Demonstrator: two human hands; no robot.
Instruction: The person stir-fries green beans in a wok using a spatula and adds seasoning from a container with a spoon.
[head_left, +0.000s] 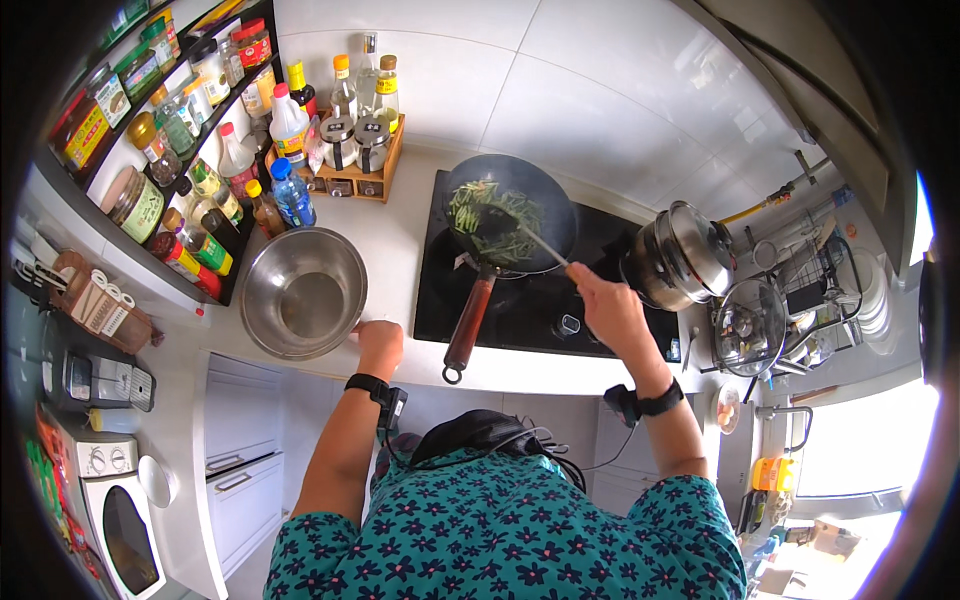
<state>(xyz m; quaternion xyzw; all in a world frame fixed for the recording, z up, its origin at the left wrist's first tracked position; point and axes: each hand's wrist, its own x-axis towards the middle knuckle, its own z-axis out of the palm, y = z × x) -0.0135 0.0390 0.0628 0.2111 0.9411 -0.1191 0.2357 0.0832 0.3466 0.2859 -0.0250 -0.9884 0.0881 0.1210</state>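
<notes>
A black wok (551, 187) with a wooden handle rests on the black cooktop (525, 315), with cut green vegetables (472, 206) in it. My right hand (609, 304) is closed on the grip of a long-handled spatula or ladle (546, 246); its dark head lies among the vegetables. Nobody holds the wok's handle (472, 319), which points towards me. My left hand (380, 343) rests with curled fingers at the counter's front edge, close by the rim of a steel bowl (304, 292). Whether it touches or grips the rim cannot be told.
A lidded steel pot (667, 259) stands at the cooktop's right, near a glass lid (750, 328) and a dish rack (814, 300). Bottles and a wooden condiment rack (394, 161) stand behind the bowl. Shelves (135, 105) of jars rise at the left, above a microwave (124, 517).
</notes>
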